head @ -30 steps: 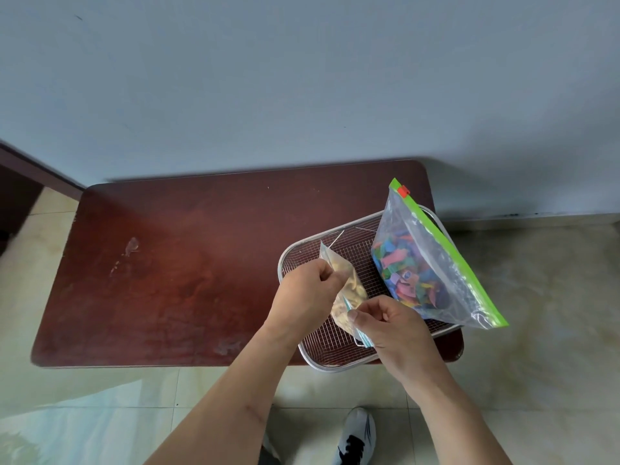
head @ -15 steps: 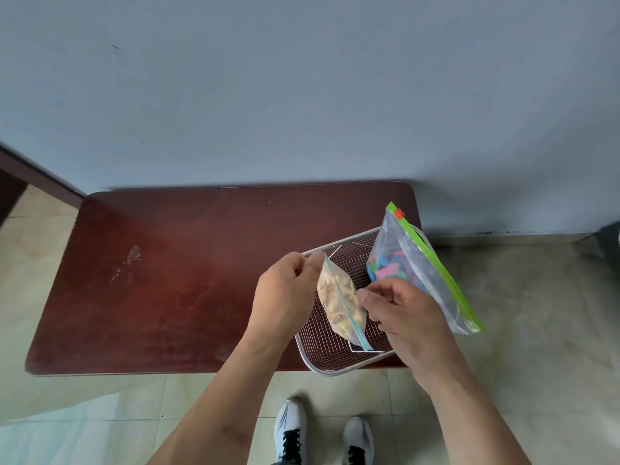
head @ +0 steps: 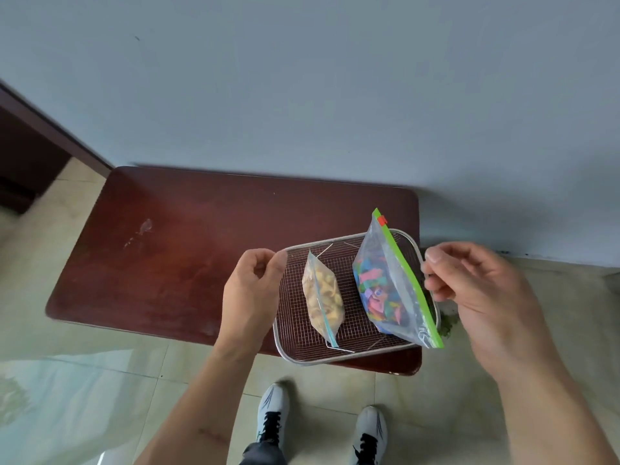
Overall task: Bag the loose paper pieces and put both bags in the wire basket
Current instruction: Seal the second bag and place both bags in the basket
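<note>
A wire basket [head: 303,356] sits on the right end of a dark red table [head: 167,263], overhanging its front edge. Inside it, a small clear bag of yellowish paper pieces [head: 323,297] lies on the left. A larger zip bag of coloured paper pieces [head: 385,290], with a green zip strip, leans on the basket's right side. My left hand [head: 251,290] hovers by the basket's left rim, fingers loosely curled and holding nothing. My right hand [head: 476,290] is by the right rim, next to the green strip, and is also empty.
A pale wall runs right behind the table. Tiled floor lies in front, with my two white shoes [head: 271,414] below the basket. A small green clump [head: 448,325] is on the floor beside the table's right end. Dark furniture [head: 30,152] stands far left.
Both hands have let go of the small yellowish bag, which now lies in the basket. The hands moved apart, left to the left rim and right to the right rim.
</note>
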